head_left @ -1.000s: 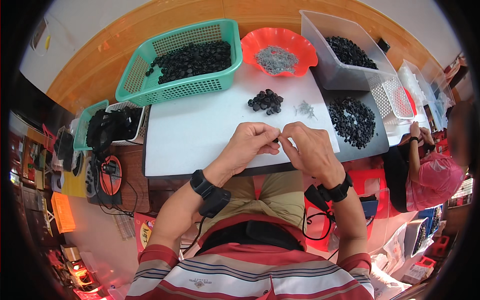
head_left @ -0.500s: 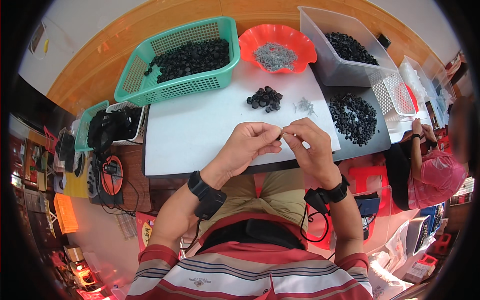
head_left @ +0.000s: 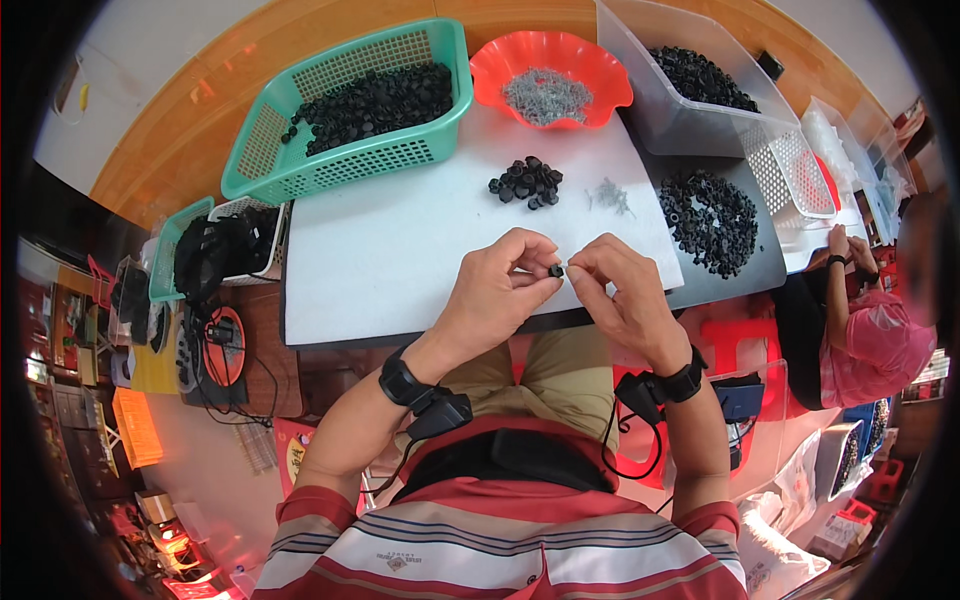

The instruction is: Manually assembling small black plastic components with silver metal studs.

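Over the near part of the white work surface (head_left: 380,260), my left hand (head_left: 495,295) pinches a small black plastic cap (head_left: 555,271) between thumb and fingers. My right hand (head_left: 625,300) is right beside it, thumb and forefinger pressed together close to the cap. Whatever sits in that right pinch is too small to make out. Beyond the hands lies a small pile of black caps (head_left: 527,182), and to its right a little heap of thin grey metal pieces (head_left: 609,195).
At the back are a green basket (head_left: 345,160) of black parts, a red scalloped bowl (head_left: 488,75) of metal pieces and a clear bin (head_left: 690,135) of black parts. More black pieces (head_left: 710,222) cover a dark board at right. A person (head_left: 870,330) sits far right.
My hands have drawn slightly apart, and the black cap now shows at my left fingertips. The left fingers have turned and spread a little. The whole view has shifted slightly.
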{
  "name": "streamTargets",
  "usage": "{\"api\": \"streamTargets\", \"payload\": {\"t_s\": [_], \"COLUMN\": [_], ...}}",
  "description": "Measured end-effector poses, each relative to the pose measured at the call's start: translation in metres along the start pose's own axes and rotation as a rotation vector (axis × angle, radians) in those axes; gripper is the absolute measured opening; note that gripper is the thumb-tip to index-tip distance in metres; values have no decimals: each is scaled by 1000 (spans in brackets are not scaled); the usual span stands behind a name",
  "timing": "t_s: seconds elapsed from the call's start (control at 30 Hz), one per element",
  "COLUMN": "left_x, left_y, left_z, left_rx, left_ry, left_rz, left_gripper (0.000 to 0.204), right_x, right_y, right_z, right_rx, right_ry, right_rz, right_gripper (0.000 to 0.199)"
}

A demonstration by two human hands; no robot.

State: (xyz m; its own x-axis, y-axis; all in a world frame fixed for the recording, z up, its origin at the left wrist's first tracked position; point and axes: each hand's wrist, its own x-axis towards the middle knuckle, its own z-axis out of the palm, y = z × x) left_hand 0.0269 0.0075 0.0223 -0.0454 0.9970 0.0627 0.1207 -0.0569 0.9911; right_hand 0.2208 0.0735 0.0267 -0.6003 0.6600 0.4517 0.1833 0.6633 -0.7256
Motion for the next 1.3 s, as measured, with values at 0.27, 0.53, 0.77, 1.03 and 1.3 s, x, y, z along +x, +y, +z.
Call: {"api": "streamTargets", "payload": {"t_s": [0.27,0.53,0.77,1.03,1.3], "left_x": [0,0,-4,-3,2], "left_y": [1,0,0,4,0], "left_z": [4,5,7,7,-2], "left_rx": [92,165,330,289,-46], "left_ry": [-9,-18,-35,-58,-148], "left_rz": [63,133,228,191,-83], "left_gripper": [28,29,29,22,17], "right_x": [-5,-11,-11,-10,-12], "right_y": [-5,-6,-9,-9,1], "right_z": [-6,-6,-9,-8,3], "right_rx": [-124,-189,-199,-205,-146], "right_ry": [-57,-74,-109,-109,25], "right_rz": [-5,-15,-12,9,-40], "right_gripper": [8,9,8,8,14]}}
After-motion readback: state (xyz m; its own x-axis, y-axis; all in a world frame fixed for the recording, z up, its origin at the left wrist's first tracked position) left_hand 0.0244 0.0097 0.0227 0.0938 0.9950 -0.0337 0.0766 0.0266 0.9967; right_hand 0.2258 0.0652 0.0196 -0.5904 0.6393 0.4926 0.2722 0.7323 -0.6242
